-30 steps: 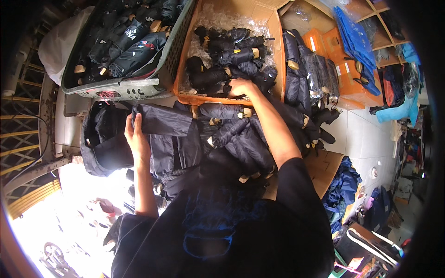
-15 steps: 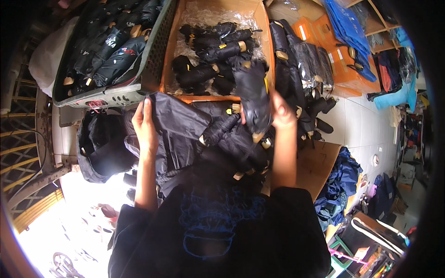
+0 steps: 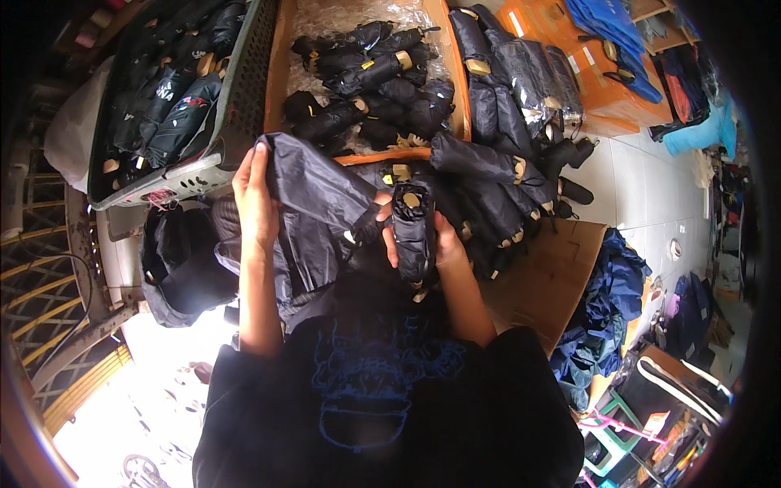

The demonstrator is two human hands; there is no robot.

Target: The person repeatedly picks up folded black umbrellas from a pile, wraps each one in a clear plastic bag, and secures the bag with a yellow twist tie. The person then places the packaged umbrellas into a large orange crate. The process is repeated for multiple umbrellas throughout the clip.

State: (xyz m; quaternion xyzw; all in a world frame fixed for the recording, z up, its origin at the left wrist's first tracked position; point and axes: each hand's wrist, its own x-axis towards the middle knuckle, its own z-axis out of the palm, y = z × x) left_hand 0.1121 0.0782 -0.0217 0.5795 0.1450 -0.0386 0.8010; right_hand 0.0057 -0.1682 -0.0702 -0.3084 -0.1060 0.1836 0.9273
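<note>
A folded black umbrella (image 3: 413, 244) stands nearly upright in front of my chest, its pale round end facing up. My right hand (image 3: 443, 237) is closed around it, fingers showing on both sides. To the left, my left hand (image 3: 257, 199) pinches the upper corner of a flat black fabric sleeve (image 3: 317, 179). The sleeve slants down toward the umbrella, its lower end close to the right hand's fingers. Beneath and beyond my hands lie several more folded black umbrellas (image 3: 480, 159), some with pale handle ends.
An orange-rimmed carton (image 3: 450, 73) holds umbrellas and clear plastic wrap. Left of it, a dark crate (image 3: 244, 89) is filled with umbrellas. Orange boxes (image 3: 606, 89) stand at the far right. A cardboard flap (image 3: 553, 285) and crumpled blue fabric (image 3: 606, 301) lie at right.
My right hand has brought the umbrella from the carton's edge down and left toward my chest, turning its pale end up. My left hand still holds the sleeve, slightly raised.
</note>
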